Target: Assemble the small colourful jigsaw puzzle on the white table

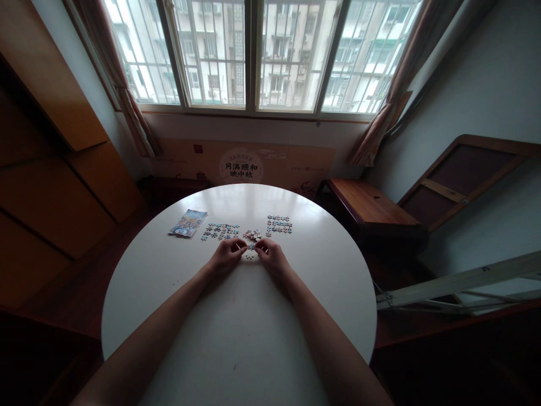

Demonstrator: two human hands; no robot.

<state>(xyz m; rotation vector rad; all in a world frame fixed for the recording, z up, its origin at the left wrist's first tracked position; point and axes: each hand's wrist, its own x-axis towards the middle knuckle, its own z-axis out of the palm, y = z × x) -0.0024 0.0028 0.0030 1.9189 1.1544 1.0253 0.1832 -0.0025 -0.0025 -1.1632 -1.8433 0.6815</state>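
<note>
Between my fingertips is a small jigsaw puzzle piece [251,247], held just above the white table. My left hand [229,252] pinches it from the left, and my right hand [270,254] from the right. Just below it on the tabletop lies another puzzle piece [250,257]. A heaped pile of puzzle pieces [253,235] sits right behind my hands. To the left, loose pieces [220,230] are spread flat in a group. On the right, more pieces [279,225] are laid out in neat rows.
A printed picture sheet or packet [188,223] lies at the left of the round white table [236,338]. Beyond the table stand a large printed cardboard panel [296,163] and a wooden bench [372,200]. A pale metal frame [456,282] is close to the right edge.
</note>
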